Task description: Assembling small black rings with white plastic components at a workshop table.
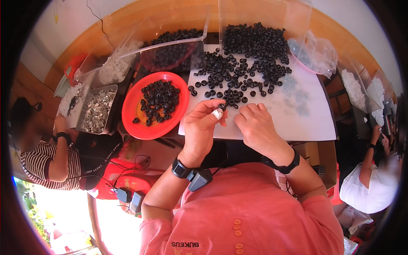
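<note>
My left hand [201, 127] is raised over the near edge of the white board, with white tape around its thumb. Between thumb and forefinger it pinches a small black knob [222, 106] that has a hole in its end. Close by on the right, my right hand [258, 129] has its fingers curled and pressed together; whatever is in them is hidden. Just beyond both hands lies a loose spread of black knobs [231, 95]. Small clear pieces [293, 91] are scattered to the right of that spread.
Left of the board, a red plate [127, 114] holds black knobs. Clear plastic bins [255, 40] of knobs stand behind. A metal tray [114, 89] holds small metal parts. A pink bowl with a plastic bag [321, 55] sits at back right. Co-workers sit at left [46, 161] and right [365, 187].
</note>
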Tool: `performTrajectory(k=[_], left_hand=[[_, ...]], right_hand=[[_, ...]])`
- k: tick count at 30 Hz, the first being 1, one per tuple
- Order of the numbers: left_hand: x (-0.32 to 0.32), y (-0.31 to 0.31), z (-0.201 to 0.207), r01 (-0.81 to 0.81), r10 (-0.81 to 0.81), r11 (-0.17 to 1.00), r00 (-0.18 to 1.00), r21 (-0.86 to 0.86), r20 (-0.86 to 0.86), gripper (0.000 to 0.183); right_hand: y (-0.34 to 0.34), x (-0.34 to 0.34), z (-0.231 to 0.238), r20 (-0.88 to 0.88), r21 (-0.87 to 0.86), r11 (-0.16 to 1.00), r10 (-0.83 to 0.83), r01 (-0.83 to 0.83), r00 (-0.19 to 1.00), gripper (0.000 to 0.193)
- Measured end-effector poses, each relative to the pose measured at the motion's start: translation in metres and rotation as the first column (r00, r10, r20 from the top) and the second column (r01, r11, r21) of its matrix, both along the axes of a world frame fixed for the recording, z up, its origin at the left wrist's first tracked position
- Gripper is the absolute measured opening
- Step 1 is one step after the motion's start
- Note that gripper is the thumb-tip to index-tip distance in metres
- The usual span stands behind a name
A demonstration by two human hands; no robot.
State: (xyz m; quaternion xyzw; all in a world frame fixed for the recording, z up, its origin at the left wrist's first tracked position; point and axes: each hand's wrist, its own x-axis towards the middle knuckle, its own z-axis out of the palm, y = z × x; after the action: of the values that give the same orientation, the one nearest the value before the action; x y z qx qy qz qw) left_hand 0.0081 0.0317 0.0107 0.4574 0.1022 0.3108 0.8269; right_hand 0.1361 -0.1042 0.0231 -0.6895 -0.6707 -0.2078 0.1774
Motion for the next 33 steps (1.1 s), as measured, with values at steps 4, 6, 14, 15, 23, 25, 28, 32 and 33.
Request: performTrajectory(k=[4, 6, 14, 15, 23, 25, 28, 32, 33], left_hand=[[0.004, -0.003, -0.011, -0.001, 0.0, 1.0, 0.999, -0.023, -0.048, 0.024], [0.002, -0.003, -0.012, -0.018, 0.019, 1.0, 0.999, 0.021, -0.039, 0.024], [0.001, -0.004, -0.011, -0.004, 0.007, 0.999, 0.998, 0.049, -0.064, 0.026], [0.001, -0.004, -0.012, 0.006, -0.001, 0.998, 0.998, 0.064, -0.067, 0.026], [0.0, -0.005, -0.011, 0.017, -0.015, 0.999, 0.999, 0.034, -0.051, 0.025], [0.0, -0.005, -0.01, 0.022, -0.02, 0.999, 0.998, 0.034, -0.054, 0.025], [-0.001, -0.004, -0.008, 0.038, -0.034, 0.998, 0.995, 0.044, -0.092, 0.024], [-0.002, -0.003, -0.005, 0.068, -0.058, 0.995, 0.988, 0.069, -0.14, 0.024], [-0.002, -0.003, -0.005, 0.078, -0.066, 0.994, 0.987, 0.081, -0.145, 0.024]], right_hand=[[0.004, -0.003, -0.01, -0.031, 0.083, 0.988, -0.126, 0.128, 0.992, 0.01], [0.004, -0.005, -0.009, -0.085, 0.055, 0.983, -0.17, 0.175, 0.982, 0.01], [0.008, -0.007, -0.021, -0.194, 0.2, 0.967, -0.121, 0.16, 0.973, 0.007], [0.008, -0.007, -0.021, -0.201, 0.194, 0.96, -0.161, 0.2, 0.966, 0.007], [0.005, -0.006, -0.022, -0.207, 0.199, 0.971, -0.094, 0.136, 0.974, 0.013], [0.003, -0.005, -0.02, -0.245, 0.207, 0.972, -0.061, 0.113, 0.968, 0.016], [-0.001, -0.002, -0.007, -0.416, 0.225, 0.97, 0.015, 0.087, 0.909, 0.016], [0.003, 0.009, 0.011, -0.594, 0.264, 0.959, 0.075, 0.106, 0.801, 0.016], [0.004, 0.009, 0.014, -0.635, 0.288, 0.953, 0.115, 0.096, 0.764, 0.015]])
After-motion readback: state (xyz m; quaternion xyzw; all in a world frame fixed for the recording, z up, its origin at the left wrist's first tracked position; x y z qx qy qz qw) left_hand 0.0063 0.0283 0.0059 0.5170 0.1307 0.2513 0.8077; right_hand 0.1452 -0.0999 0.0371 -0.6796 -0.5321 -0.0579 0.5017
